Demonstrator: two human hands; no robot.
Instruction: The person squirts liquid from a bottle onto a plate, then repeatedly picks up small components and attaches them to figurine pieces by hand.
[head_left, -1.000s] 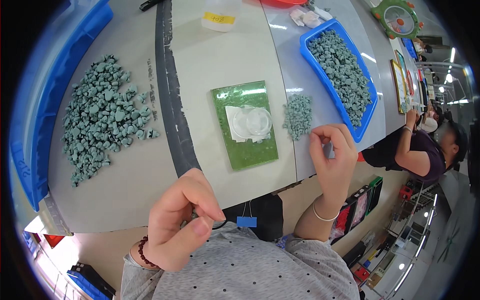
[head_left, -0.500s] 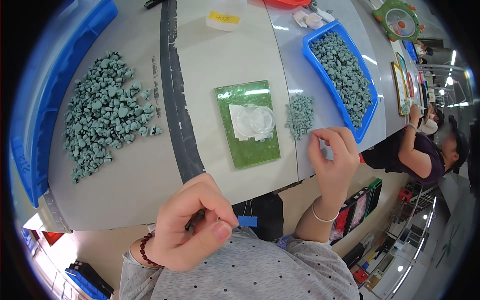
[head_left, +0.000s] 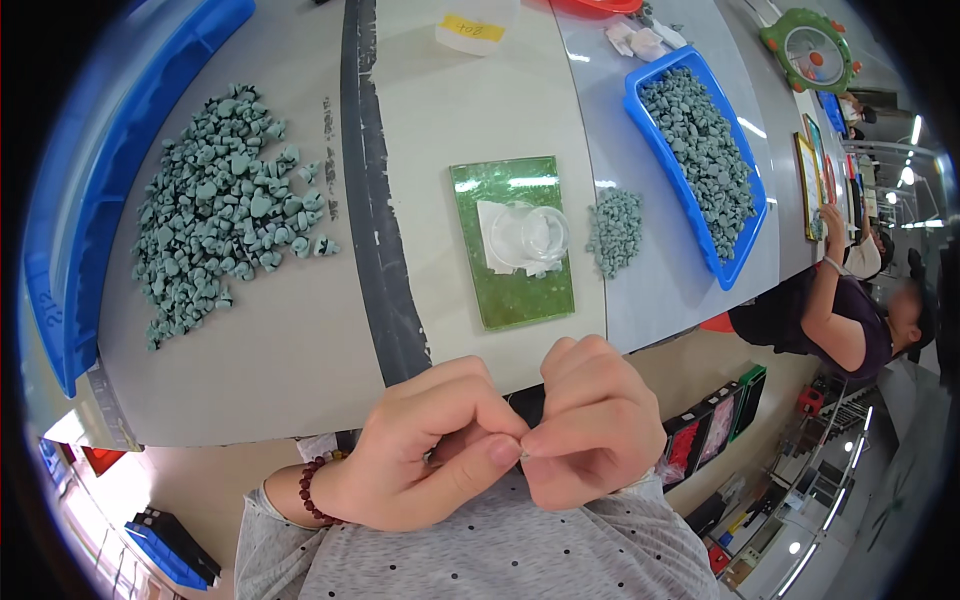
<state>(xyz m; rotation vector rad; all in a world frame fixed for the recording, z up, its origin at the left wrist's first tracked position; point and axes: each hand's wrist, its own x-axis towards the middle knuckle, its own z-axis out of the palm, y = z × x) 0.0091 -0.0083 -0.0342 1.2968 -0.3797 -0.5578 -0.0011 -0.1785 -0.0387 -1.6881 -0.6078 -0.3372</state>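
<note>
My left hand [head_left: 430, 445], with a dark beaded bracelet at the wrist, is closed in front of my chest, thumb and forefinger pinched. Its fingertips meet those of my right hand [head_left: 597, 425], which is pinched as well. A tiny pale speck [head_left: 524, 455] shows where the tips touch, too small to name. The curled left fingers mostly hide what lies in that palm. Beyond the hands, a green slab [head_left: 530, 302] on the table carries a white sheet and a small clear round dish [head_left: 542, 236]. Right of it sits a small heap of tiny grey-green pieces [head_left: 614, 232].
A larger heap of grey-green pieces [head_left: 215, 215] spreads at left, beside a long blue tray [head_left: 85, 200]. At right, a blue tray [head_left: 690, 205] is filled with similar pieces. A translucent tub [head_left: 470, 35] with a yellow label stands at the back. Another person [head_left: 835, 315] sits far right.
My right hand has moved from beside the small heap down and left to meet my left hand at the fingertips. The view has shifted slightly.
</note>
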